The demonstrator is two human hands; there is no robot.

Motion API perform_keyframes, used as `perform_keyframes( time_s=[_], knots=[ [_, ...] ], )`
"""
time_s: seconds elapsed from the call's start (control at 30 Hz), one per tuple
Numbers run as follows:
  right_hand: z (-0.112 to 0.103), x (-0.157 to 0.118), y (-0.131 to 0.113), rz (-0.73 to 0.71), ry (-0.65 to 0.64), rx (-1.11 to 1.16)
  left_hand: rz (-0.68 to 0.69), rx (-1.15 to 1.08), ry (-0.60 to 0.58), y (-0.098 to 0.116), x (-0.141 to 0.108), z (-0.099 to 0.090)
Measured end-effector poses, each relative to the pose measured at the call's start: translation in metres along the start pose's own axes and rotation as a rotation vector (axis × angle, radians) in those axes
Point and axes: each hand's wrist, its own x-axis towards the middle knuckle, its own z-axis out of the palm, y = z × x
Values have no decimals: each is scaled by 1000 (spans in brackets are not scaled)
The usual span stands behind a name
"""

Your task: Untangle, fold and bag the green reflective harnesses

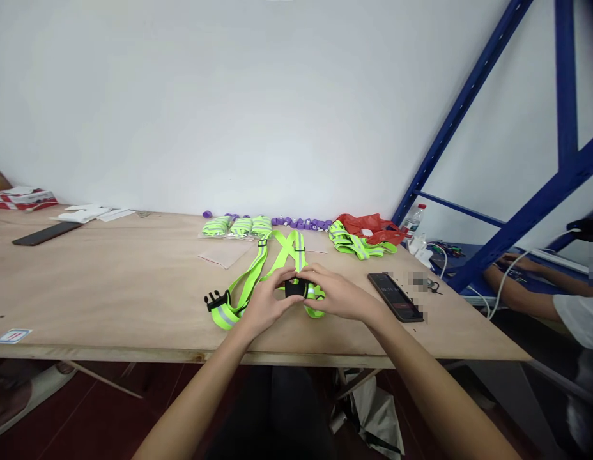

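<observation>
A neon-yellow reflective harness with grey stripes lies on the table, its straps crossing in an X. My left hand and my right hand meet at its near right part, fingers curled and thumbs low. Between them they grip a black piece on the strap; its exact kind is partly hidden by my fingers. To the left, at the strap's end, lies a black side-release buckle with its prongs pointing left. Black slider buckles show higher on the straps.
Bagged folded harnesses and purple rolls line the wall. A red plastic bag rests against another harness. At right are a phone, scissors, a bottle and a blue frame; beyond it, another person's arm.
</observation>
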Motion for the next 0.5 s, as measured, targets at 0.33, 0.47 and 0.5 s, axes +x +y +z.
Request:
perform_keyframes(
  time_s=[0.33,0.47,0.5],
  knots=[
    [-11,6,17,40,62,142,-7,-221,200,3,6,9],
    [-3,-16,25,146,72,242,16,66,281,4,-31,-24],
    [-2,-22,26,170,86,267,25,179,339,4,-42,-39]
  ],
)
